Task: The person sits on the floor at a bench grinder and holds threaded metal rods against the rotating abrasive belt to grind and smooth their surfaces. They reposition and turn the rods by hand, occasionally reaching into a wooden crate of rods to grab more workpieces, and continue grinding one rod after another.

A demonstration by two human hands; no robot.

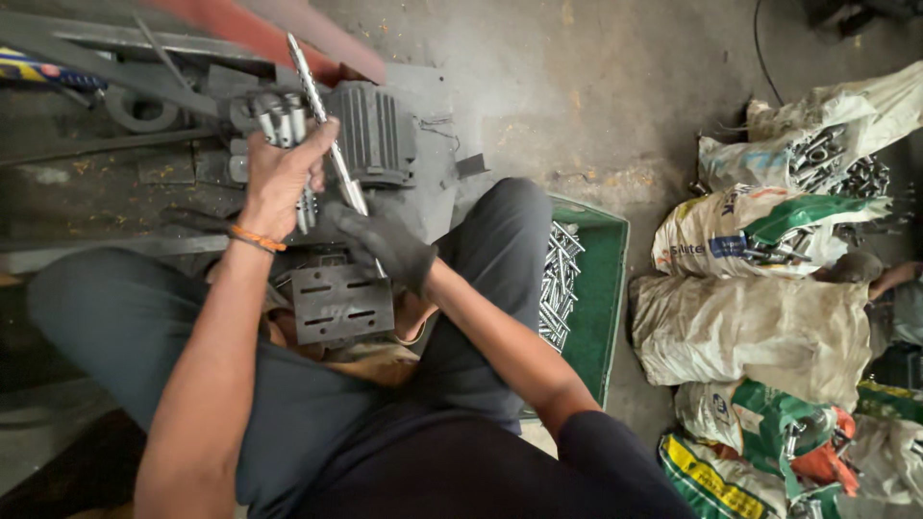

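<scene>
I am looking down at a grey electric motor (370, 130) sitting on the floor ahead of my knees, with a green crate (601, 288) of metal rods lying to my right. My left hand (281, 178) is gripping a bundle of short metal rods (279, 120) just beside the motor. My gloved right hand (385, 245) is closing around the lower end of a long threaded rod (322, 115), which is leaning up across the motor.

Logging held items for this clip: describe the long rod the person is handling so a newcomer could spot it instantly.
Start at the dark ribbed motor on the floor ahead of the seated person. The long metal rod slants across its left side, its lower end in the dark-gloved right hand. Unlike the short bundled pieces in the bare left hand, it is single and longer.
</scene>
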